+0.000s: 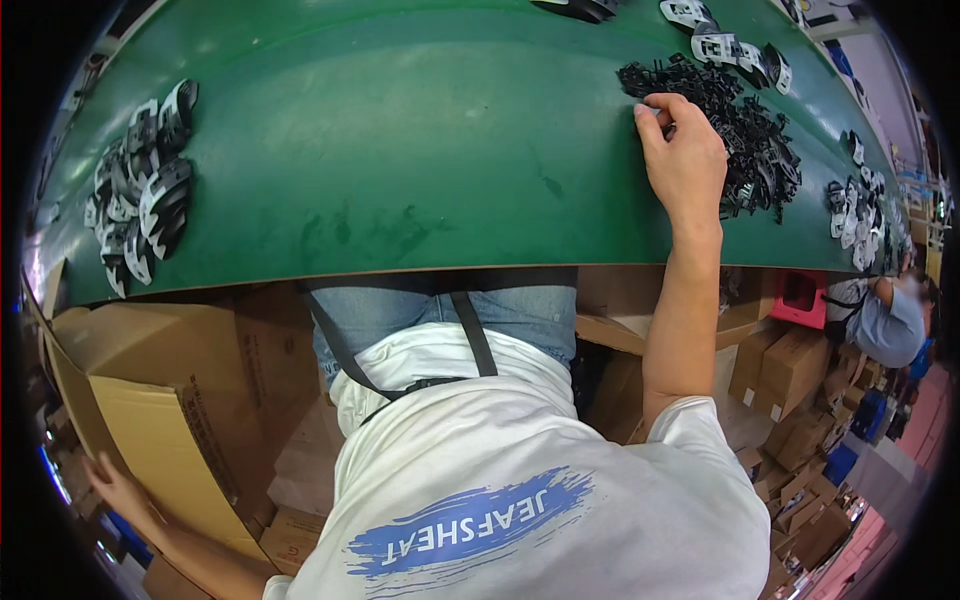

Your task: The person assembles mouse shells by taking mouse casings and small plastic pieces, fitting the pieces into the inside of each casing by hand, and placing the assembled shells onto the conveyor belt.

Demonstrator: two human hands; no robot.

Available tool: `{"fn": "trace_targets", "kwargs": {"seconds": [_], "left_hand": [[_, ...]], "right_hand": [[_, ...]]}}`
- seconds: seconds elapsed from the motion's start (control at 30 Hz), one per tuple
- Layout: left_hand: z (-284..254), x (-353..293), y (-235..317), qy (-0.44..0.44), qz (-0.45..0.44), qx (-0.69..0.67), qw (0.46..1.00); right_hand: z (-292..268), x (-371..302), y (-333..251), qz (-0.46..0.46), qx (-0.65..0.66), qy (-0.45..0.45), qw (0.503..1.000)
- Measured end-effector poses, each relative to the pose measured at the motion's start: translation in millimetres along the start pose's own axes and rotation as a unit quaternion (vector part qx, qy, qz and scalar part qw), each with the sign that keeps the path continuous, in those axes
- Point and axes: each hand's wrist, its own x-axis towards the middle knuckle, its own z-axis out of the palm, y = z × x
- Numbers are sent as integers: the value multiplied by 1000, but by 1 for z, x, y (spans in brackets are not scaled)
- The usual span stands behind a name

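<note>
1. The pile of small black parts (pixel 760 165) lies on the green table (pixel 400 130) at the upper right of the frame. The parts look tangled, so pulling one could drag neighbours along or snap a thin piece.
2. The right hand (pixel 687 165) is at the pile's left edge, thumb and forefinger drawn narrow, tips nearly together. Whether a part sits between them cannot be told; a loose pinch could drop something so small.
3. The pile's lower end is fairly near the table's front edge; a sweep of the wrist could push parts over it, into the open cardboard below.
4. White-and-black shells (pixel 715 47) sit just beyond the pile at the upper right; a wide reach might knock them and mix the two.
5. The left hand (pixel 120 492), lower left, appears loosely spread beside a cardboard box (pixel 150 430); its grip cannot be told. Swinging back carelessly, it could catch the flap.
</note>
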Motion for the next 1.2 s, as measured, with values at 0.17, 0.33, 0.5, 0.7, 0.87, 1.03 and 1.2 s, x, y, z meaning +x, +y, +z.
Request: {"fn": "trace_targets", "kwargs": {"seconds": [0.17, 0.33, 0.5, 0.7, 0.87, 1.03, 1.2], "left_hand": [[47, -93, 387, 54, 295, -306, 903], [213, -166, 644, -258, 411, -539, 689], [280, -156, 758, -163, 515, -388, 747], [287, -145, 734, -386, 230, -547, 707], [260, -164, 681, -304, 291, -498, 758], [279, -179, 727, -1, 338, -395, 854], [284, -141, 759, -128, 292, -228, 920]], "right_hand": [[3, -3, -15, -35, 77, -27, 996], [-7, -7, -13, -31, 100, -78, 991], [-14, -16, -23, -21, 183, -148, 972], [-16, -22, -25, 33, 247, -149, 957], [-17, -10, -67, -1, 525, -72, 848], [0, -27, -72, 75, 551, -132, 820], [0, -56, -67, 98, 496, -129, 853]]}}
